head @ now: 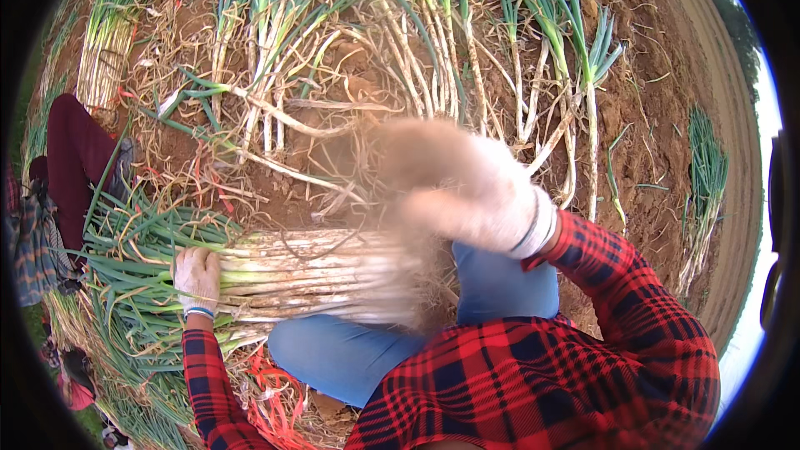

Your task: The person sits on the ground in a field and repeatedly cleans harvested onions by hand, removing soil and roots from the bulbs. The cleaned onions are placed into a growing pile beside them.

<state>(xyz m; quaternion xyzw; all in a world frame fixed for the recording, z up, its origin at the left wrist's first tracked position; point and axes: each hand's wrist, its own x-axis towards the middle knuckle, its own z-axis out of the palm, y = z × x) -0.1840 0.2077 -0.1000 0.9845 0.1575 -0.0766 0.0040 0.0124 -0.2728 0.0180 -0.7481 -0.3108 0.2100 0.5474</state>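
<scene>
Across my lap lies a thick bunch of long green onions [319,269], its green tops to the left and its roots to the right. My left hand [197,280], in a whitish work glove, rests with curled fingers on the bunch where the stalks turn green; how firmly it holds them cannot be told. Above the root end is my right hand [469,194], in a soiled, pale glove and blurred by motion. Its fingers are smeared out, so whether it holds anything does not show. A dark, thin strand curves over the white stalks.
Loose green onions [437,69] lie on brown soil beyond the bunch. A tied bundle [106,69] is at the upper left, another bundle [703,200] at the far right. Red plastic ties [275,406] lie beside my left arm. Another person's leg [78,162] is at the left.
</scene>
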